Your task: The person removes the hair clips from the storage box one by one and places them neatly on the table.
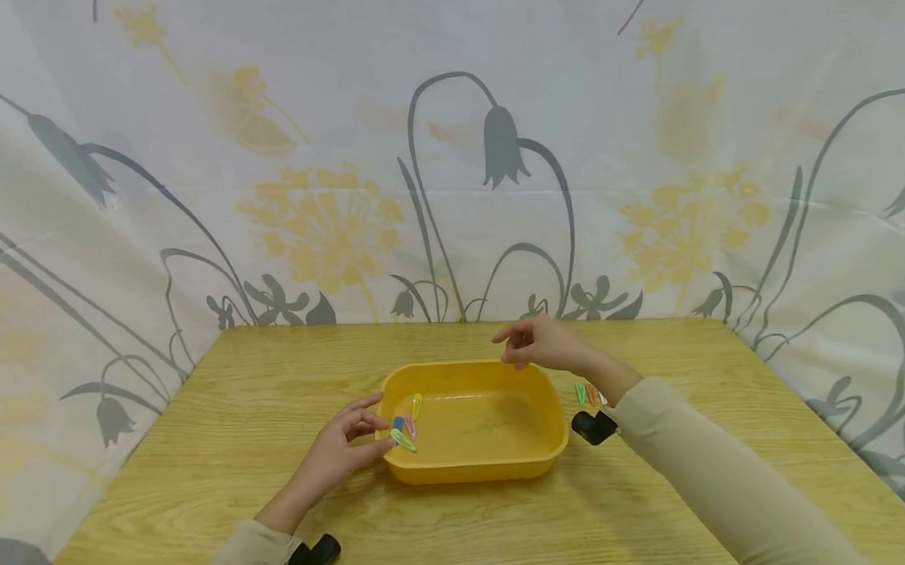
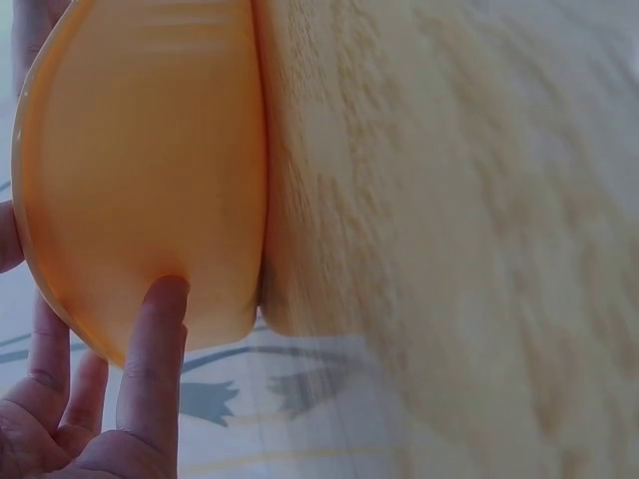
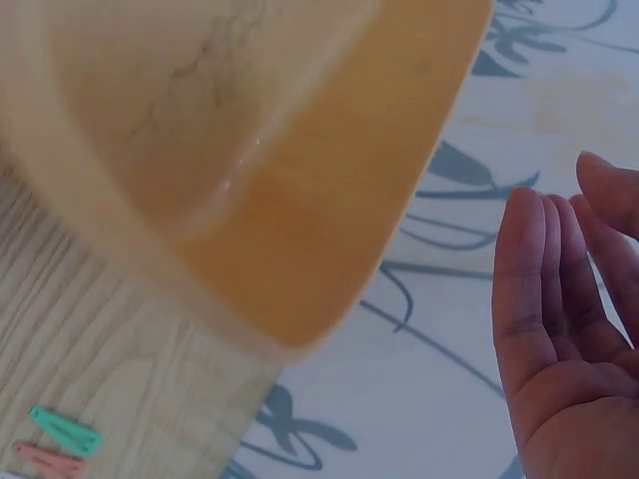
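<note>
Tub: a yellow plastic tub (image 1: 477, 460) with rounded corners sits in the middle of the wooden table (image 1: 204, 441), long axis running left to right, open side up.
Tub contents: a few hair clips (image 1: 407, 424) lie inside at the left end, one yellow, one pink, one blue, one light green; the rest of the floor is bare and glossy.
Clip direction: the yellow one stands roughly front to back; the green one lies aslant near the front left corner.
Clips outside: more clips (image 1: 587, 392), green and orange, lie on the table just beside the tub's right end; in the right wrist view a green clip (image 3: 64, 430) and an orange one (image 3: 45, 461) lie side by side.
Left hand: the left hand (image 1: 342, 448) rests against the tub's left end, thumb pressed on the outer wall, fingers at the rim, lightly bent.
Right hand: the right hand (image 1: 539, 343) hovers over the tub's back right rim, fingers loose and holding nothing.
Backdrop: a flowered cloth (image 1: 448, 150) hangs behind the table.
</note>
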### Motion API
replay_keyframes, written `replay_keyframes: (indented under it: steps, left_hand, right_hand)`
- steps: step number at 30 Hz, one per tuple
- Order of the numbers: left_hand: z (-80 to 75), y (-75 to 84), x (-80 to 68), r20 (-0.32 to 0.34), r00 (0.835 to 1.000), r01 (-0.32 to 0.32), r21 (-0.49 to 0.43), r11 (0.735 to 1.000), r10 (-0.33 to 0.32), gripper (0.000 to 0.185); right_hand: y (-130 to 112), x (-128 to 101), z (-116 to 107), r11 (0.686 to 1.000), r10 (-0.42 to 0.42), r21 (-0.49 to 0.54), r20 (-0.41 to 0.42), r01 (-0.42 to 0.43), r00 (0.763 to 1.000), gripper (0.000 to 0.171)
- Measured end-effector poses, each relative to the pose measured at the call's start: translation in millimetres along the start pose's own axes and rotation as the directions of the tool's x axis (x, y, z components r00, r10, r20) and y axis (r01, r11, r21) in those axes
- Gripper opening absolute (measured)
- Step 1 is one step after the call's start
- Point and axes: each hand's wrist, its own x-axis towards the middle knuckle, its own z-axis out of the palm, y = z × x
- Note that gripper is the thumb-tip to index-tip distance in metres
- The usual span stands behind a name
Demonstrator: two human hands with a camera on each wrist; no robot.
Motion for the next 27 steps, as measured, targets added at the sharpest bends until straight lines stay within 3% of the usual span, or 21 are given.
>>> replay_keyframes:
  steps: [9,18,27]
  left_hand:
    - [0.3,1.4,0.8,0.010,1.000,-0.026,0.011,1.000,0.026,0.023]
    - [-2.7,-1.2,-0.8,0.001,1.000,0.013,0.014,1.000,-0.013,0.023]
    - [-0.3,0.5,-0.1,0.012,1.000,-0.024,0.018,1.000,0.024,0.023]
  right_hand:
    - [-5.7,19.6,20.3,0.998,-0.023,0.060,0.041,0.020,0.999,0.031]
    - [-3.9,42.2,43.4,0.997,-0.023,0.081,0.066,0.018,0.998,0.031]
    - [0.7,54.0,62.2,0.994,-0.065,0.098,0.099,0.055,0.993,0.029]
